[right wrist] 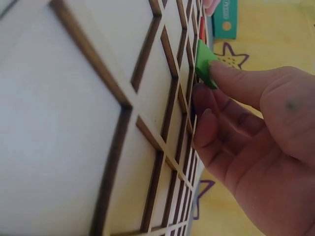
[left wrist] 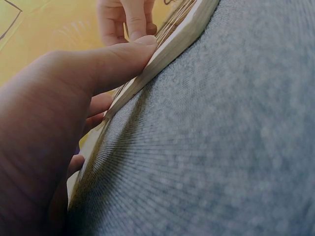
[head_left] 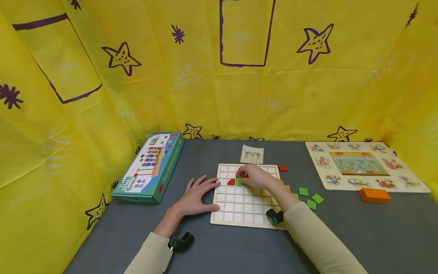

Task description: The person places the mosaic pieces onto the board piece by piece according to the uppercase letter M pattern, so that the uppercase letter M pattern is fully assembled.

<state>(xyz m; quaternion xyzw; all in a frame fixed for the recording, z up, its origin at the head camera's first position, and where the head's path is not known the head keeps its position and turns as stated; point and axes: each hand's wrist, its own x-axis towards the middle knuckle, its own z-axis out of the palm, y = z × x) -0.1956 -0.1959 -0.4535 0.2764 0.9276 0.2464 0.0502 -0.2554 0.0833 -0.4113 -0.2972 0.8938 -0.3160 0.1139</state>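
A wooden grid board (head_left: 228, 217) lies on the grey table, its square cells marked off by raised strips. My left hand (head_left: 196, 198) rests at the board's left edge with fingers spread; in the left wrist view its thumb (left wrist: 118, 61) touches the rim. Over the upper part of the grid, my right hand (head_left: 254, 177) pinches a green square tile (right wrist: 203, 61) between thumb and fingers. The tile is tilted at the grid in the right wrist view. Just left of it, a red curved-edge piece (head_left: 231, 182) sits in a cell.
Behind the board lies a pattern card (head_left: 252, 154). Another red piece (head_left: 283, 168) is by the upper right corner. Several green tiles (head_left: 303, 191) lie right of the board. A game box (head_left: 167, 163) stands left; a sea-animal puzzle (head_left: 369, 182) and an orange block (head_left: 374, 195) are at right.
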